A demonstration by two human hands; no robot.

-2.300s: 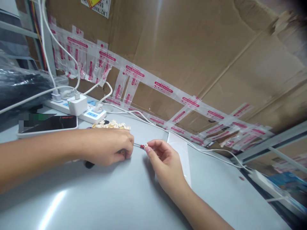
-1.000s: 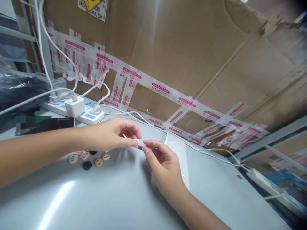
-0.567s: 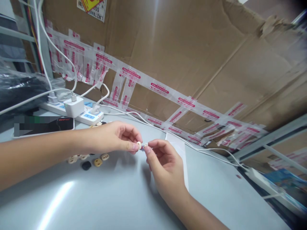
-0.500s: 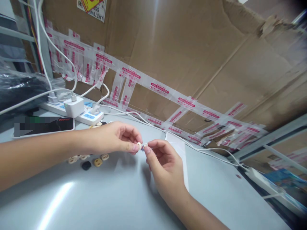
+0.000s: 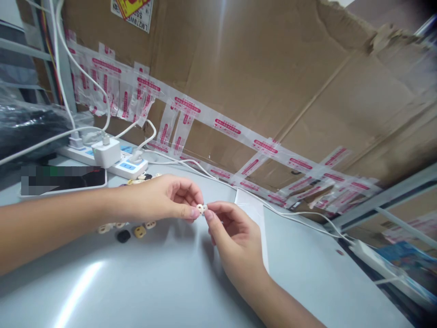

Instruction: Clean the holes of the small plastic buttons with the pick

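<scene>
Just above the grey table, my left hand (image 5: 172, 200) pinches a small cream piece with dark holes (image 5: 199, 209), rather like a button or bead, between thumb and fingertips. The thumb and fingers of my right hand (image 5: 239, 232) are closed on a tiny whitish piece (image 5: 205, 208) that meets the cream one; its kind is too small to make out. Below my left forearm lie similar small pieces: a black one (image 5: 123, 236), a tan one with holes (image 5: 139, 232) and several cream ones (image 5: 150, 224). More of them show behind the forearm, partly hidden.
A phone-like black device (image 5: 97, 176) lies at the left. Behind it is a white power strip (image 5: 131, 167) with a plugged-in charger (image 5: 107, 152) and cables. A taped cardboard sheet (image 5: 239, 82) stands along the back. White paper (image 5: 251, 205) lies beyond my right hand.
The cream piece has turned so that its holed face shows, and the two held pieces have come closer together. Both hands stay almost in place.
</scene>
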